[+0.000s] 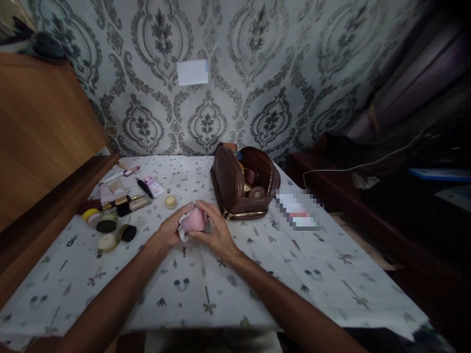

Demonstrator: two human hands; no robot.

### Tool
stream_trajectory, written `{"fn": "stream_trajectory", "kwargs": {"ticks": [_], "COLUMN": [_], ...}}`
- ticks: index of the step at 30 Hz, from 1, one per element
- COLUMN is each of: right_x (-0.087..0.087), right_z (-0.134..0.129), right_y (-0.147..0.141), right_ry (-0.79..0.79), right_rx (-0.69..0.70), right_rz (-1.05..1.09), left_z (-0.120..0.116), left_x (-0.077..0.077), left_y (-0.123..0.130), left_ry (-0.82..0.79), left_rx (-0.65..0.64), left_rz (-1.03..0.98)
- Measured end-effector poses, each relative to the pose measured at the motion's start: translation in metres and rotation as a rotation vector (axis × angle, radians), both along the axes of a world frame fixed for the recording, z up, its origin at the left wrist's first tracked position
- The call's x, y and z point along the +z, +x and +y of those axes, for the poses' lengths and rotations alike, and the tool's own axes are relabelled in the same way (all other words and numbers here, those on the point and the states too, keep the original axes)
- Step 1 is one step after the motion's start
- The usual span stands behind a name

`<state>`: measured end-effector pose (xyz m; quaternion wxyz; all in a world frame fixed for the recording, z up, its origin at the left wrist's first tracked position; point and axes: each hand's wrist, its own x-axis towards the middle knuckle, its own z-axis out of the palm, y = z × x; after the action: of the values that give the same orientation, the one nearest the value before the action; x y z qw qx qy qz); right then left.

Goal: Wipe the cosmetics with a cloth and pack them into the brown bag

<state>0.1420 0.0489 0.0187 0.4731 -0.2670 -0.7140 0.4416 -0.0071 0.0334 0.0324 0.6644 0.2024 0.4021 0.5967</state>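
Over the middle of the table, both hands close around a small pink rounded thing (196,220), perhaps a makeup sponge; its exact kind is unclear. A thin white tissue or wipe (183,232) lies against its left side. My left hand (171,226) grips the tissue and the pink thing from the left. From the right, my right hand (218,233) pinches the pink thing between thumb and fingers. Just beyond the hands sits a small round pot with a yellowish top (170,201). A brown leather bag (228,179) stands unzipped behind my right hand, with several items inside.
Cosmetics lie on the left, among them a pink-and-white tube (153,186), a foundation bottle (138,204), a dark-lidded jar (106,223) and a cream jar (107,242). A blurred-out flat object (298,210) is right of the bag. A wooden panel (47,108) borders the left.
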Motion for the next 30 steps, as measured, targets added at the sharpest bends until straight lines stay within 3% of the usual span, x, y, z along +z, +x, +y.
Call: {"fn": "stream_trajectory", "kwargs": {"ticks": [6, 11, 21, 30], "right_x": [-0.008, -0.011, -0.011, -0.005], "right_z": [0.002, 0.001, 0.000, -0.003], "right_y": [-0.004, -0.005, -0.005, -0.003], "right_ry": [-0.159, -0.158, 0.014, 0.216], "right_rx": [-0.068, -0.059, -0.010, 0.011], "right_rz": [0.041, -0.007, -0.088, -0.086], "left_z": [-0.002, -0.004, 0.004, 0.004], "left_x": [0.001, 0.001, -0.001, -0.008], "left_y": [0.008, 0.017, 0.008, 0.006], "left_ry": [0.197, 0.238, 0.152, 0.087], "left_rx": [0.100, 0.127, 0.336, 0.236], "left_rz": [0.089, 0.183, 0.171, 0.051]}}
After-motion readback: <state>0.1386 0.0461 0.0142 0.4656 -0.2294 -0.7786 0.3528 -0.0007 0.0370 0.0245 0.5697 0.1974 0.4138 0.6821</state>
